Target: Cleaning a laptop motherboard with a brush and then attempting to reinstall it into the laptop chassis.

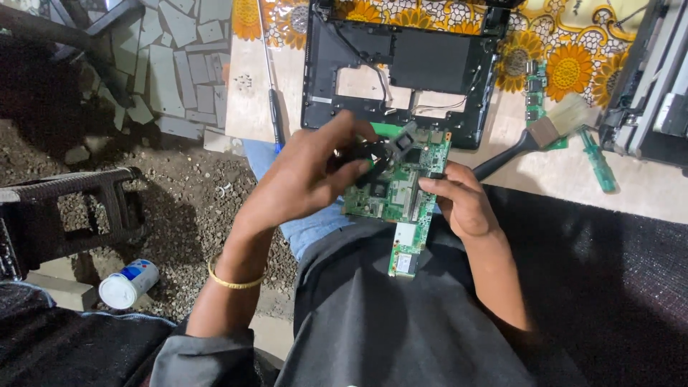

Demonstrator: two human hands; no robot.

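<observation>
Gravel ground and broken paving lie beyond a low board (251,100) used as a work surface, partly covered by a sunflower-patterned cloth (566,64).

Grip: the right hand (464,202) holds a green laptop motherboard (401,190) by its right edge, fingers curled over the edge, thumb on the face. The board stands nearly upright over the person's lap, with a narrow tongue of it hanging down below the hand. The left hand (304,179) is closed on a black part (373,154) at the board's upper left; the part looks like a cooler or fan assembly, and it touches the board face. How firmly the fingers pinch it cannot be told. A gold bangle (233,281) sits on the left wrist.

Just above the grip: an opened black laptop base shell (401,64) lies flat on the board, loose wires showing inside.

Left of the grip: a thin screwdriver with a blue handle (274,107) lies beside the shell.

Right of the grip: a paint brush (552,129) with black handle and pale bristles rests on a small green circuit strip (534,89); a green-handled screwdriver (598,165) lies near it. Further right, part of another dismantled device (645,86) shows at the edge.

Well below left of the grip: a white and blue can (129,283) lies on the gravel near a dark chair frame (72,208).
</observation>
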